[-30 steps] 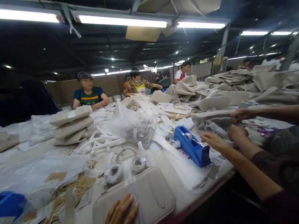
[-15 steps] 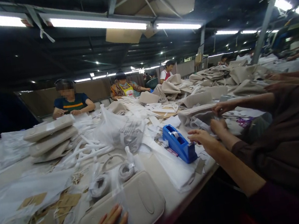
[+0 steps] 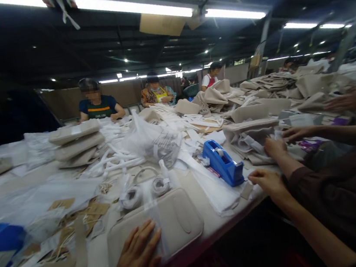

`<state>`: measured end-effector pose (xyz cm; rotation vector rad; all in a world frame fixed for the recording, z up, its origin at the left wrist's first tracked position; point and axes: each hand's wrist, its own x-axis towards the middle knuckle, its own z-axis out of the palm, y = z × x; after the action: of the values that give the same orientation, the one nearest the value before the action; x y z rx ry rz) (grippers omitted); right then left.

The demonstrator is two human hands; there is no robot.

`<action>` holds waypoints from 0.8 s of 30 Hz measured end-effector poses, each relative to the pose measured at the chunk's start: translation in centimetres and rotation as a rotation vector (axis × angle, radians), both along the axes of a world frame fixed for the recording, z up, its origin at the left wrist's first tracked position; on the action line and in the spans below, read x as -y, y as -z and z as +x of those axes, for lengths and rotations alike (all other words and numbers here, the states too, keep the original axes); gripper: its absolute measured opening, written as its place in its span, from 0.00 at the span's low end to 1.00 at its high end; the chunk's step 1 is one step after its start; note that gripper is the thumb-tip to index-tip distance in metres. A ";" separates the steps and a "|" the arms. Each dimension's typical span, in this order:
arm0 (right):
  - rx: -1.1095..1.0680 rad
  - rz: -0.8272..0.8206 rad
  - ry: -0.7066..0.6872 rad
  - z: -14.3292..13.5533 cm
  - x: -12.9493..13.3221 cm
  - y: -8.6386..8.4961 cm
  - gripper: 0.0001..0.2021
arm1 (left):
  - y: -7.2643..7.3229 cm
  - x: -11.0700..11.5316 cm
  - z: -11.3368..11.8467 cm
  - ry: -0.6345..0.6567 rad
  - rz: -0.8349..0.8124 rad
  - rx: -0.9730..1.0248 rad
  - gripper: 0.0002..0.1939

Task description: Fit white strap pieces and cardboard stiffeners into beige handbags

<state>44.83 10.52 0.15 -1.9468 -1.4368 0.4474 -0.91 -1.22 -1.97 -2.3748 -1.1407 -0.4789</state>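
My left hand (image 3: 137, 252) lies flat, fingers stretched, on a beige bag (image 3: 172, 213) at the table's near edge. A strip of clear film crosses the bag's middle, and two wrapped rolls, probably its coiled straps (image 3: 131, 197), sit at its far side. My right hand (image 3: 268, 185) is off to the right, thumb and fingertips pinched together on what looks like a small piece of tape, mostly hidden. Just left of that hand stands a blue tape dispenser (image 3: 223, 162) with a roll in it.
Kraft tags with strings (image 3: 92, 212) and another blue dispenser (image 3: 1, 251) lie at left. Beyond are stacked beige bags (image 3: 79, 142), a plastic bag (image 3: 153, 141) and beige heaps (image 3: 267, 89). A co-worker's dark sleeve (image 3: 340, 169) is close at right; others sit across the table.
My right hand has come away from the blue dispenser's cutting end, nearer to me, and its fingers have closed into a pinch. My left hand stays on the bag; the view has turned left.
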 end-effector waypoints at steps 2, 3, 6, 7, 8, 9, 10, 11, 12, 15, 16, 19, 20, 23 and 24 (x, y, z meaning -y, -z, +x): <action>0.374 -0.060 -0.041 -0.3 1.3 -0.8 0.08 | -0.3 0.5 0.1 -0.018 -0.058 0.012 0.26; 0.558 -0.067 -0.089 -0.9 1.9 -1.6 0.09 | -0.4 0.7 0.2 -0.030 -0.095 0.025 0.25; 0.904 0.013 -0.475 -5.8 3.7 -5.4 0.10 | -0.7 1.0 0.3 -0.045 -0.193 0.062 0.23; 0.939 0.045 -0.642 -8.3 4.2 -7.1 0.11 | -0.7 1.1 0.3 -0.044 -0.213 0.073 0.23; 0.955 0.085 -0.805 -11.1 4.5 -8.8 0.11 | -0.8 1.1 0.4 -0.046 -0.227 0.084 0.23; 0.945 0.122 -0.954 -14.1 4.7 -10.5 0.11 | -0.8 1.2 0.4 -0.046 -0.238 0.090 0.23; 0.948 0.133 -1.092 -17.2 4.6 -11.9 0.11 | -0.7 1.2 0.4 -0.046 -0.246 0.095 0.23; 0.968 0.133 -1.246 -20.2 4.4 -13.0 0.10 | -0.7 1.2 0.5 -0.045 -0.250 0.099 0.23; 0.984 0.134 -1.399 -23.0 4.0 -13.8 0.10 | -0.6 1.2 0.5 -0.043 -0.253 0.104 0.23; 1.053 0.057 -1.651 -29.6 2.0 -14.3 0.07 | -0.4 1.2 0.4 -0.038 -0.243 0.139 0.22; 1.075 0.034 -1.684 -31.1 1.3 -14.0 0.07 | -0.3 1.2 0.3 -0.035 -0.242 0.151 0.22; 1.128 0.003 -1.701 -33.8 -0.5 -12.3 0.08 | -0.1 1.3 0.2 -0.031 -0.246 0.183 0.23; 1.139 0.008 -1.690 -34.2 -1.0 -11.7 0.08 | 0.0 1.3 0.2 -0.037 -0.250 0.195 0.23; 1.153 0.093 -1.652 -34.8 -1.9 -10.3 0.10 | 0.1 1.4 0.2 -0.060 -0.254 0.247 0.23; 1.156 0.129 -1.644 -34.9 -2.1 -10.0 0.10 | 0.2 1.4 0.2 -0.064 -0.252 0.266 0.23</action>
<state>9.88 12.62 10.13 -0.2953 -3.4550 -0.2454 -0.70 -2.61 -2.13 -2.5324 -1.4668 -0.6810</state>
